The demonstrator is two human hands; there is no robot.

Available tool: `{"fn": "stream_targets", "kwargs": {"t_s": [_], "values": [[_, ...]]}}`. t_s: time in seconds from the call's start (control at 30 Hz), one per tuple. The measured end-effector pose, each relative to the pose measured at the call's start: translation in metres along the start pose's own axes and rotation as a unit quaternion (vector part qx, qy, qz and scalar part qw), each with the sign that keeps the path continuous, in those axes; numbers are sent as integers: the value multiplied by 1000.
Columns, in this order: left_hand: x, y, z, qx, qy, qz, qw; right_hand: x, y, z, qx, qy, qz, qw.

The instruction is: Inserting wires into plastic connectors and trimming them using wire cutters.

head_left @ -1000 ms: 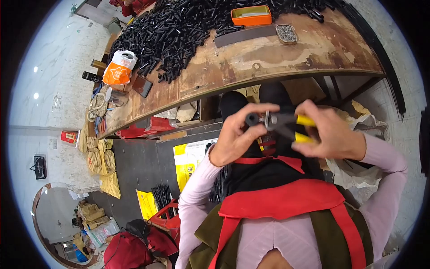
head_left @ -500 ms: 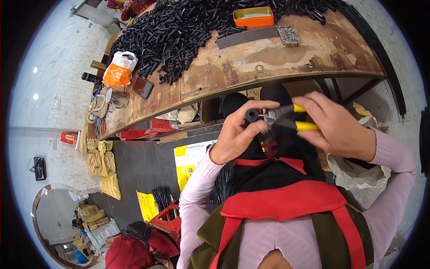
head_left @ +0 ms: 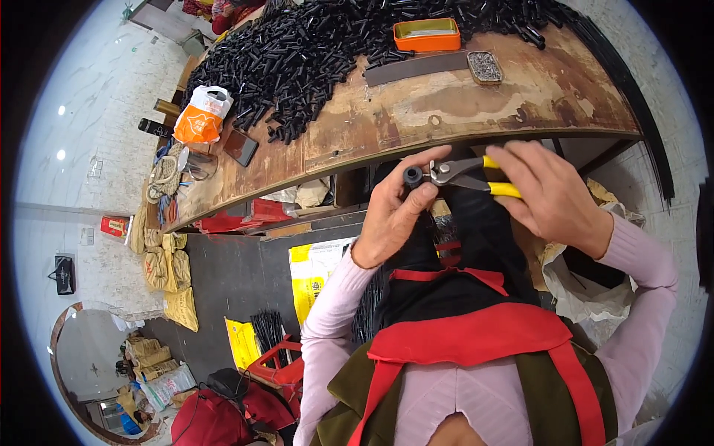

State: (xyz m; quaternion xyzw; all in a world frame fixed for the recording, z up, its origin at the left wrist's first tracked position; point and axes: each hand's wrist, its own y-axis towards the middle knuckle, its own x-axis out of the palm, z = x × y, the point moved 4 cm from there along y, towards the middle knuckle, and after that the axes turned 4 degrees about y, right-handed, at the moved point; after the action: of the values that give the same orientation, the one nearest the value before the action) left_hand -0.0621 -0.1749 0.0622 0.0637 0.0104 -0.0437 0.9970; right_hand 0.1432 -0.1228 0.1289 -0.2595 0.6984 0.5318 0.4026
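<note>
Above my lap, my left hand (head_left: 394, 208) pinches a short black tube (head_left: 413, 175) between thumb and fingers, its round hollow end facing up at me. Yellow-handled pliers (head_left: 465, 175) are in my right hand (head_left: 547, 195), fingers wrapped around the spread grips. The metal jaws of the pliers meet the tube's side, right by my left thumb and fingertips. Whether the jaws bite on a small part there is too fine to tell.
A wooden table (head_left: 476, 104) bears a large heap of black tubes (head_left: 290, 67), an orange tin (head_left: 428, 35), a small tray of metal bits (head_left: 485, 67), a phone (head_left: 240, 147) and a plastic bag (head_left: 202, 114). A pale sack (head_left: 587, 286) is at my right; a red stool (head_left: 277, 366) stands lower left.
The pliers have turned a little, with their jaws now nearer the tube and plainly in view. Both hands have shifted slightly, and the right hand's grip on the handles has changed.
</note>
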Motion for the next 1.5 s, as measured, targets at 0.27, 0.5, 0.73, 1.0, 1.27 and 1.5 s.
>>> {"fn": "stream_targets", "kwargs": {"t_s": [0.27,0.5,0.73,1.0,1.27,1.5], "values": [[1,-1,3,33,34,-109,993,32,-29,-5,413,679,-458,399],[4,1,-2,41,40,-65,996,35,-23,22,141,271,-161,939],[5,2,-9,29,61,-52,996,24,-8,20,251,389,-291,837],[6,-1,-16,32,61,7,998,42,-16,12,317,418,-258,811],[-20,-1,5,119,6,131,984,76,16,142,221,73,-95,968],[-7,-11,2,73,59,66,993,108,40,229,244,-74,-102,961]]}}
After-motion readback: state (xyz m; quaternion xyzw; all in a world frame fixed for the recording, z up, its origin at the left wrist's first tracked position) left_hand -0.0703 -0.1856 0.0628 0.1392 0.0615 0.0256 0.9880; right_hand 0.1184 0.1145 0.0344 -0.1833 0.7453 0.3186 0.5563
